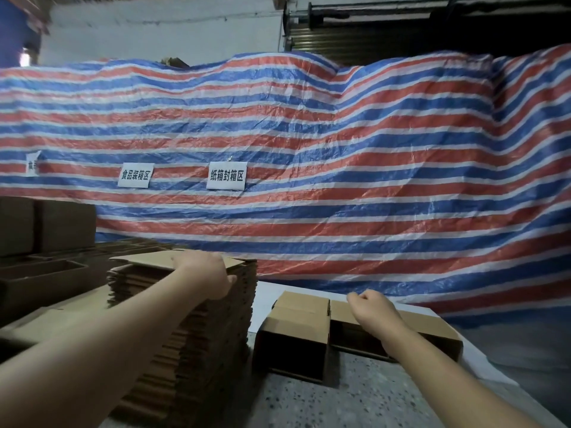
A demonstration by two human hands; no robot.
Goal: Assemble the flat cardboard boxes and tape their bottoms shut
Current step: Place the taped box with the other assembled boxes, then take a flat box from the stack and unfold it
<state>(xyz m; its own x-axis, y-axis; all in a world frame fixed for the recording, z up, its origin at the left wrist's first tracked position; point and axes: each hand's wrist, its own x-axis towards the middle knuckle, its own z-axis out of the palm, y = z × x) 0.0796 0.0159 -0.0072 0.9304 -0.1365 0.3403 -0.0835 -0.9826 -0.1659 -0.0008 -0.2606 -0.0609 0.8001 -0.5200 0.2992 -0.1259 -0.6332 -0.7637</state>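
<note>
Head view: left hand (206,277) on top of stack of flat cardboard boxes (191,329), fingers curled over top blank (145,259) at its far edge. Right hand (372,307) loosely fisted, holding nothing, above assembled boxes (296,332) on floor. Best to peel one blank only, lifting from the edge.

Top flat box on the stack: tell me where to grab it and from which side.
Grip the top flat box by its near right edge, from above, where the left hand sits. It lies flat on the stack, so only its overhanging edges give fingers room underneath.
</note>
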